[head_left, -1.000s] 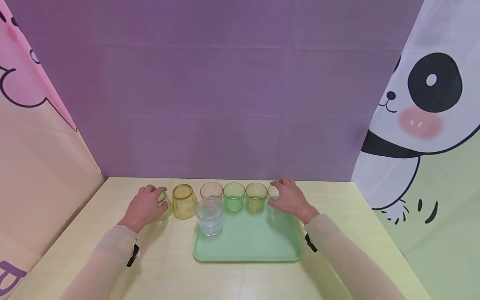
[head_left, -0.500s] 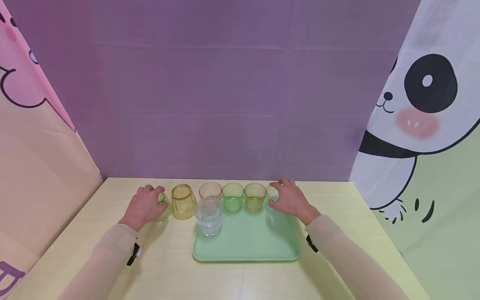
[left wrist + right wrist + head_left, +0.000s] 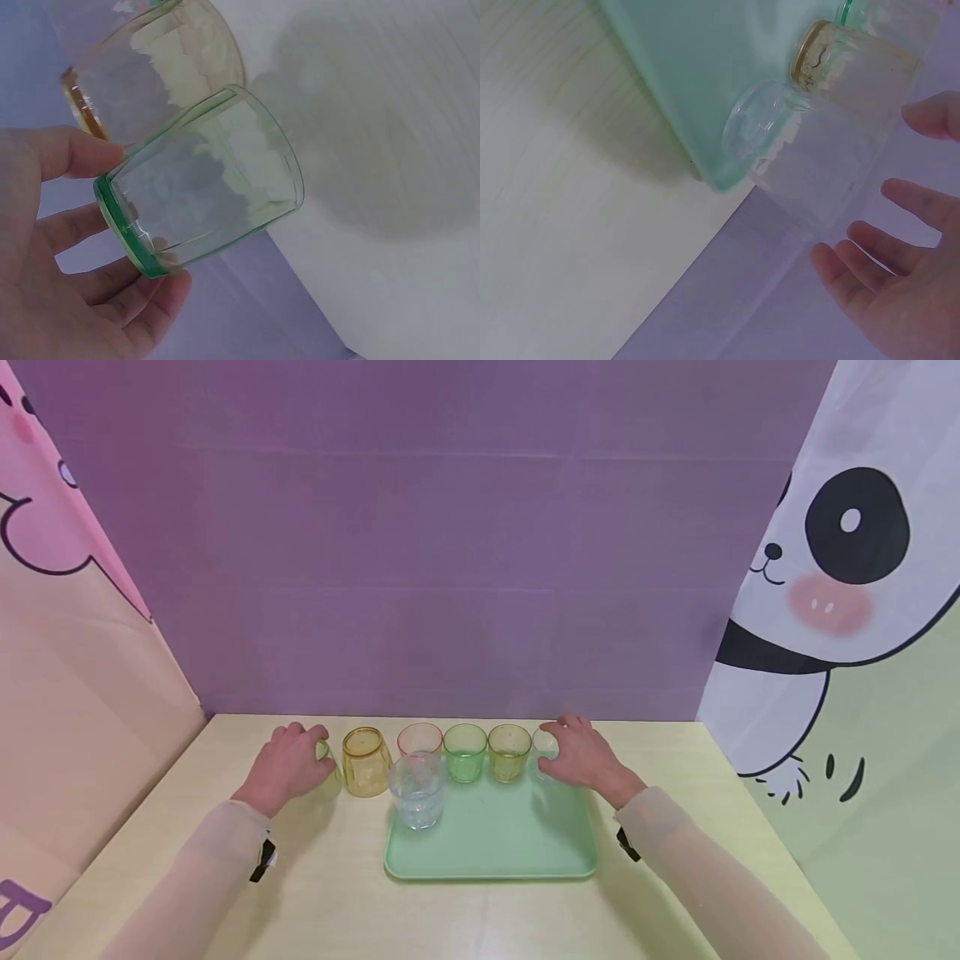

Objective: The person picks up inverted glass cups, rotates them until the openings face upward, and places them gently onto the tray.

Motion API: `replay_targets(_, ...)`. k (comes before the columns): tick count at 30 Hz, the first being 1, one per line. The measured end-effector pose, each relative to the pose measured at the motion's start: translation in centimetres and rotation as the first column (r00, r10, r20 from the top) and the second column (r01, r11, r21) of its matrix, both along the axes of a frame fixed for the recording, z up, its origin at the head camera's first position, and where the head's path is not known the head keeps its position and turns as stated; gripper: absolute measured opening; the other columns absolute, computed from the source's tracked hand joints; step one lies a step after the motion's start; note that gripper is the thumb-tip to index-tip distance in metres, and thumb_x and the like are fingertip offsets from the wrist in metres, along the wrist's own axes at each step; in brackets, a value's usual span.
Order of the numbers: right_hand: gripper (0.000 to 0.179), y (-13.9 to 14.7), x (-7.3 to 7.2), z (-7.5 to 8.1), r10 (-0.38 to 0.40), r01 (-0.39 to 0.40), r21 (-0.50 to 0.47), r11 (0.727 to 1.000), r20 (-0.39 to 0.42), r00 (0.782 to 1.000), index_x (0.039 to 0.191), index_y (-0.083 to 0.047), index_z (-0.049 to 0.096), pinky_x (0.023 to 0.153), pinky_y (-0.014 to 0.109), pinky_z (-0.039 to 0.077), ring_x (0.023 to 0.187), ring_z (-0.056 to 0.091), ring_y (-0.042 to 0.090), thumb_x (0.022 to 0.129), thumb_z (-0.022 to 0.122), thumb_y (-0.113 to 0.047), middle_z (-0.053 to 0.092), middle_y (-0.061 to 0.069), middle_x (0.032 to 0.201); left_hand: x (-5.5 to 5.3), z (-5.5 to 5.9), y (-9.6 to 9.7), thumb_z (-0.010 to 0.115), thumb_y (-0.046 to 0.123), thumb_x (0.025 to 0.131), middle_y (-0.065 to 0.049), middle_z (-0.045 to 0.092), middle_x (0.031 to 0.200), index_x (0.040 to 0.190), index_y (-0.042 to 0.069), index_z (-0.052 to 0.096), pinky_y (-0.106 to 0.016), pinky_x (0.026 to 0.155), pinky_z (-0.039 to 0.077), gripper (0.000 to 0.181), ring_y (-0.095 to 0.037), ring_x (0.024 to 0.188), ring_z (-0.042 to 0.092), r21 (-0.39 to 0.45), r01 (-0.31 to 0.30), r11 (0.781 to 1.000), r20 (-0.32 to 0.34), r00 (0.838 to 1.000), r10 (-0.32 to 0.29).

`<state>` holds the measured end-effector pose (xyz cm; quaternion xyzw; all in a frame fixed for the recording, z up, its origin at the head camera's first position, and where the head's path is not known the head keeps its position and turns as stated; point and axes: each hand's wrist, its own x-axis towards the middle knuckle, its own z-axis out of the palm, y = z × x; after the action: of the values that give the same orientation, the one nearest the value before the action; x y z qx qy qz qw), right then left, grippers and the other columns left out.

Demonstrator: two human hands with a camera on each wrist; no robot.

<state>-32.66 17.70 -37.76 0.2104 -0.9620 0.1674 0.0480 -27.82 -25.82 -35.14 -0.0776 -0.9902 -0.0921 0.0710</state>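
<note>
An upside-down green glass has its base between the thumb and fingers of my left hand, which holds it at the left of the row. Beside it an amber glass also stands upside down. My right hand is at the right end, its fingers spread around a clear glass on the tray. In the right wrist view these fingers are apart from that glass's rim. The right hand hides part of the clear glass in the head view.
A pale green tray lies mid-table. Along its back stand a pink-rimmed glass, a green glass and a yellowish glass, all upright. Another clear glass is at its left side. A purple cloth hangs behind the table.
My left hand has shifted slightly left and back, covering more of the green glass in the head view. The right hand stays beside the clear glass.
</note>
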Motion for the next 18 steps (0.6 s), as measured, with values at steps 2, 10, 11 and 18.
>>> replay_targets(2, 0.057, 0.0, 0.2, 0.1, -0.002, 0.002, 0.000, 1.000, 0.003, 1.000, 0.136, -0.003, 0.062, 0.094, 0.055, 0.048, 0.123, 0.047, 0.039, 0.086, 0.063, -0.031, 0.054, 0.019, 0.131, 0.1, 0.4, 0.1, 0.063, 0.020, 0.088, -0.036, 0.056, 0.116, 0.125, -0.007, 0.061, -0.066, 0.084, 0.048, 0.046, -0.057, 0.108, 0.051, 0.005, 0.001, 1.000, 0.013, 1.000, -0.001)
replay_targets(10, 0.055, 0.0, 0.7, 0.6, -0.013, 0.014, -0.016, 1.000, 0.017, 1.000, 0.135, -0.004, 0.063, 0.091, 0.054, 0.050, 0.125, 0.047, 0.038, 0.087, 0.063, -0.032, 0.054, 0.018, 0.133, 0.8, 1.6, 0.5, 0.063, 0.021, 0.088, -0.033, 0.057, 0.115, 0.125, -0.007, 0.062, -0.067, 0.086, 0.047, 0.046, -0.056, 0.110, 0.051, -0.023, 0.018, 1.000, 0.002, 1.000, -0.018)
replay_targets(11, 0.055, 0.0, 0.8, 0.6, -0.015, 0.015, -0.022, 1.000, 0.018, 1.000, 0.135, -0.005, 0.063, 0.091, 0.054, 0.050, 0.126, 0.046, 0.038, 0.087, 0.063, -0.032, 0.054, 0.018, 0.133, 0.9, 1.7, 0.6, 0.064, 0.021, 0.088, -0.033, 0.057, 0.115, 0.125, -0.007, 0.062, -0.067, 0.086, 0.047, 0.046, -0.057, 0.110, 0.051, -0.030, 0.021, 0.999, -0.004, 1.000, -0.021)
replay_targets(18, 0.054, 0.0, 1.3, 1.0, -0.019, 0.021, -0.044, 0.999, 0.028, 0.999, 0.135, -0.005, 0.063, 0.090, 0.054, 0.051, 0.126, 0.046, 0.038, 0.087, 0.062, -0.032, 0.053, 0.017, 0.135, 1.2, 2.5, 0.9, 0.063, 0.020, 0.086, -0.033, 0.059, 0.114, 0.122, -0.007, 0.064, -0.068, 0.084, 0.047, 0.045, -0.057, 0.110, 0.052, -0.056, 0.041, 0.998, -0.078, 0.996, -0.045)
